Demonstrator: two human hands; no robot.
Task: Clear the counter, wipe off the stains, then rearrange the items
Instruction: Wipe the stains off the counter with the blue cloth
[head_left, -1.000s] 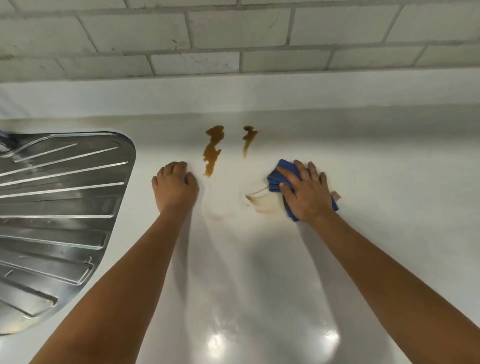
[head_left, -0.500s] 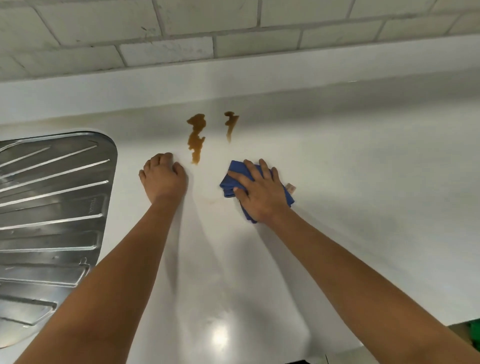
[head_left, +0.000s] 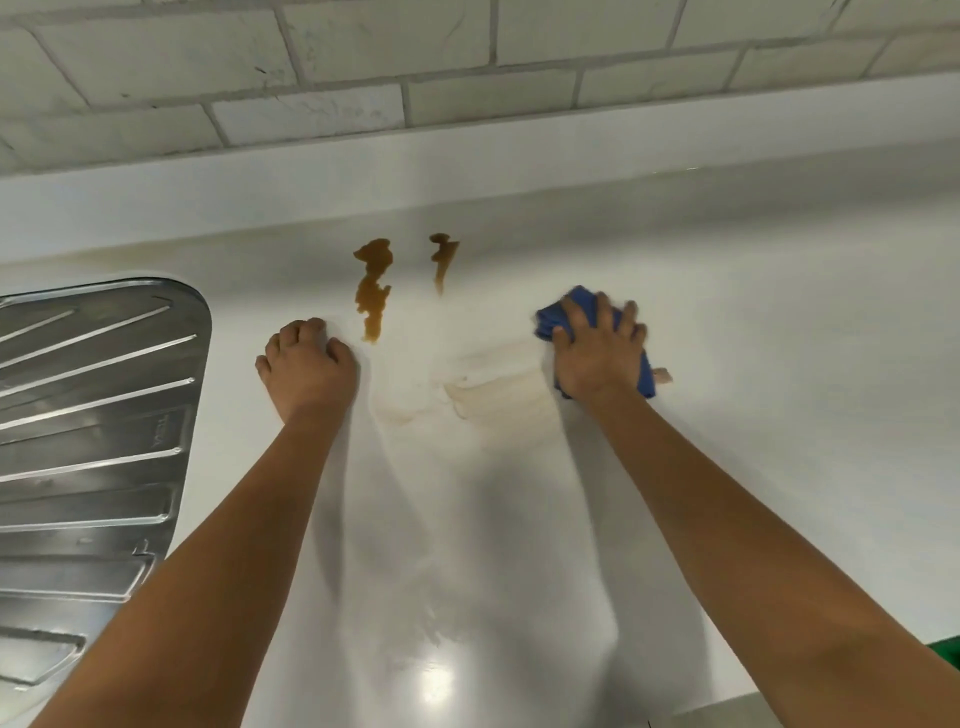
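Right hand (head_left: 597, 353) fingers spread, pressing blue cloth (head_left: 576, 306) on white counter (head_left: 753, 322), left hand (head_left: 306, 369) curled, empty, two brown stains (head_left: 373, 291) toward back edge (pale smear beside cloth), drainboard (head_left: 88, 415) at left edge

We see both forearms enter from the lower edge, bare, and extend toward 12 o'clock, converging slightly. The left hand (head_left: 306, 371) lies at about 10 o'clock from frame centre, knuckles up, fingers curled under into a loose fist, resting on the surface (head_left: 779, 312) and gripping nothing. The right hand (head_left: 597, 353) lies at about 1 o'clock from centre, palm down, fingers spread and slightly bent, pressing flat on a blue cloth (head_left: 550, 322). The thumb points toward 9 o'clock along the cloth's near edge. Both wrists run straight, in line with their forearms. The two hands sit well apart, at nearly the same height.
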